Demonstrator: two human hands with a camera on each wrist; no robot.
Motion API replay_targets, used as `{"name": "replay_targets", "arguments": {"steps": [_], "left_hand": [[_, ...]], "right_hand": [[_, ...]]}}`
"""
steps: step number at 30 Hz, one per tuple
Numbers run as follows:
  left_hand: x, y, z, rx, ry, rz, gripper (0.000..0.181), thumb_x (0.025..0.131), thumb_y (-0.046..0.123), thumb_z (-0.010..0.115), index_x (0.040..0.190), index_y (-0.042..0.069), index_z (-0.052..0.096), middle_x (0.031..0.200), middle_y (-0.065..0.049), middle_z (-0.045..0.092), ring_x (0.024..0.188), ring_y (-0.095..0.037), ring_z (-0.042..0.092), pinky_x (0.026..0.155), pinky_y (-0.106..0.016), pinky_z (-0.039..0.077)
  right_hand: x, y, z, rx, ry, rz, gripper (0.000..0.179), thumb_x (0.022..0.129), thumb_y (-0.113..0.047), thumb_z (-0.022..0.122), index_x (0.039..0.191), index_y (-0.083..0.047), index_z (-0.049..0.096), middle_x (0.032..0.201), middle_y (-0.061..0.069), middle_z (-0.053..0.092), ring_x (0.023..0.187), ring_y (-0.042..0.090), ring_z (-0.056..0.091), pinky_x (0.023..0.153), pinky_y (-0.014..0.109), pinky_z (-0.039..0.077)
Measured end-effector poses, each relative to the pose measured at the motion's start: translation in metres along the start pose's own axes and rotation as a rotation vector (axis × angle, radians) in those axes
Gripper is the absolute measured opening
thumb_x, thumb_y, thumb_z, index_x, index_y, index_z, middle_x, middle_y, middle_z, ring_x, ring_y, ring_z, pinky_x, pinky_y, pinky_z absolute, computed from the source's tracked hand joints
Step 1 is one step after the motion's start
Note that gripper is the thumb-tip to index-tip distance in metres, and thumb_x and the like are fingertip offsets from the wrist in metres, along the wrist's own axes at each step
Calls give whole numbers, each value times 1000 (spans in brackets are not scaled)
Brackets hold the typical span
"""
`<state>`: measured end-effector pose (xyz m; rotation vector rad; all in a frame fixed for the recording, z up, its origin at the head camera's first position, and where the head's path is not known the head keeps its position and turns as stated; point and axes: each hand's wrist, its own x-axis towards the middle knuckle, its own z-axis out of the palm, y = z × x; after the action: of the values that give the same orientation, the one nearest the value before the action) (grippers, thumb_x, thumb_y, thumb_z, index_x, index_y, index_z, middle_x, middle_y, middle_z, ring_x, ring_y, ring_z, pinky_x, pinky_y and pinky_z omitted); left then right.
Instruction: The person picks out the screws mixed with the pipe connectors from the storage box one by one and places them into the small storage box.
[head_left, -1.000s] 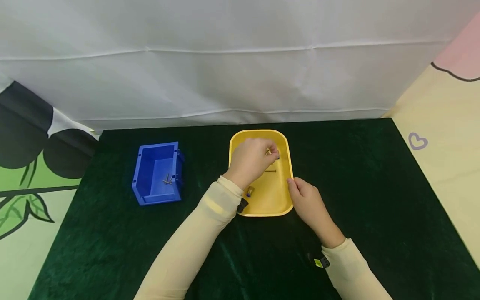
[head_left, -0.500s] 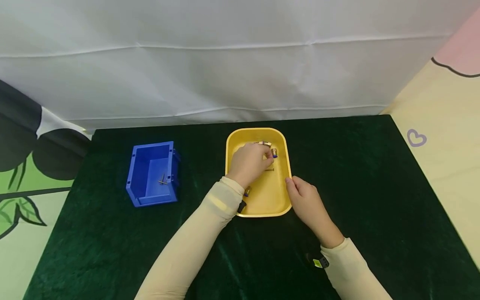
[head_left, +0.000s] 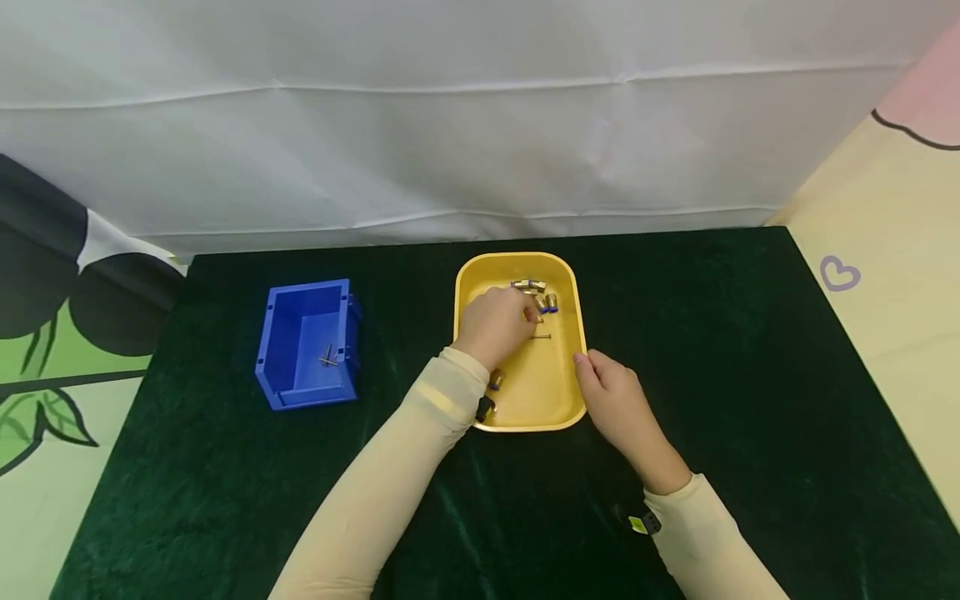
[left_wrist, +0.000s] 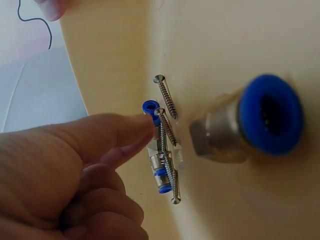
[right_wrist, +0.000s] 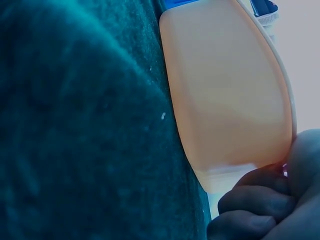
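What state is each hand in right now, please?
Left hand: at the screws; whether it pinches one cannot be told.
Right hand: closed, holding the yellow tray by its rim.

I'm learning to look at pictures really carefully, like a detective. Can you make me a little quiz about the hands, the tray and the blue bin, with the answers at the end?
1. Which hand grips the rim of the yellow tray? A) left B) right C) neither
2. True or false: in the head view, the blue bin stands to the right of the tray.
3. Fill the gap: in the left wrist view, the thin, ridged metal things by the left hand are ____.

Key:
1. B, the right hand
2. False; it stands to the left
3. screws
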<state>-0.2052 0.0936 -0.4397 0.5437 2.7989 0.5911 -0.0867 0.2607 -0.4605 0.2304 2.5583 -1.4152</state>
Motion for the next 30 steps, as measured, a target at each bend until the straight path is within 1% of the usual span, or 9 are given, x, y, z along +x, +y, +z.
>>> {"name": "replay_targets", "arguments": {"steps": [2,5,8,10,12,16,20,25,30], "left_hand": [[1,-1,1,8,-2,-6,9,91,20,69,91,19,78,91,4,72,70,-14,60,67,-30,50],[2,-4,3,24,-6,-9,8,89,18,70,83,19,76,82,5,69,67,-13,58,63,-28,48],[3,-6,4,49,0,8,20,89,15,67,70,17,68,67,4,60,58,-13,54,54,-26,41],[3,-6,5,64,11,15,25,89,13,66,65,17,62,62,3,55,55,-13,51,52,-25,37],[3,-6,5,82,15,17,28,89,12,65,62,16,59,59,2,53,53,-14,50,50,-26,35],[1,-6,4,73,3,-2,23,86,14,69,65,18,62,62,4,58,56,-13,53,51,-26,39],[1,-6,5,50,-24,-6,17,86,16,69,70,18,66,66,4,61,58,-14,56,54,-27,41],[1,-7,5,45,-43,-8,18,87,15,68,70,17,67,67,4,62,59,-14,56,55,-27,41],[1,-7,4,74,-39,-7,18,87,15,68,69,17,65,66,3,61,58,-14,56,54,-27,41]], "right_hand": [[0,0,0,-4,-1,9,37,107,-38,41,102,-7,61,80,10,61,62,24,59,54,31,49],[-1,-1,-1,-10,-2,19,39,107,-39,40,103,-7,62,80,10,60,62,24,58,54,31,49],[0,-1,-1,-15,2,16,38,107,-39,40,101,-8,62,79,11,59,62,24,57,53,31,48],[0,-2,-1,-18,7,10,37,107,-38,40,100,-8,62,78,11,59,61,25,57,52,31,47],[0,-2,-1,-19,8,6,36,107,-37,41,99,-9,61,78,11,59,61,25,57,52,31,47],[-1,-2,-1,-6,-3,6,36,107,-37,41,100,-9,61,78,11,59,61,25,58,52,31,48],[-1,-2,0,4,-6,9,37,107,-38,41,100,-8,61,79,11,59,61,25,58,53,31,48],[-1,-1,0,2,-7,5,37,107,-38,41,100,-8,61,79,11,60,62,25,58,53,31,48],[-1,-2,0,3,-10,3,37,107,-37,41,101,-8,62,79,11,60,61,25,58,54,31,48]]}}
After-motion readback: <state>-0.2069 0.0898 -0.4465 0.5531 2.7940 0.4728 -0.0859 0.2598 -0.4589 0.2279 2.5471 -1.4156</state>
